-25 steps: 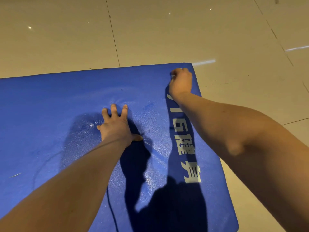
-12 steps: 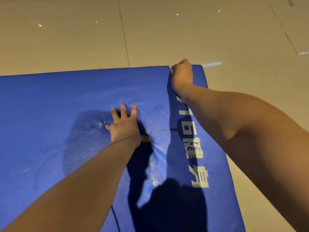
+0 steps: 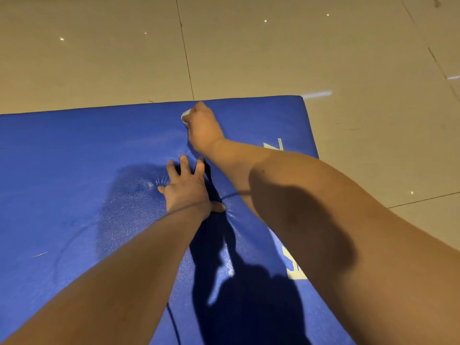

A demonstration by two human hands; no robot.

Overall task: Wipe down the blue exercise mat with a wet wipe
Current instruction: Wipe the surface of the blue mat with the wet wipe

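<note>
our right grip point(image 3: 202, 125) curled tight round white wet wipe point(image 3: 185, 115), pressing it on blue exercise mat point(image 3: 74, 158) near far edge. our left grip point(image 3: 185, 188) flat, fingers spread, palm on mat. mat lies on tiled floor point(image 3: 249, 46).

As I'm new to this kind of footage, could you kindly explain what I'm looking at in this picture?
There is no machine here: a person wears a camera on the head, looking forward and down at their own two bare arms. A blue exercise mat with white lettering lies on a tiled floor. The left hand presses flat on the mat, fingers spread. The right hand, nearer the mat's far edge, grips a small white wet wipe against the mat.
</note>
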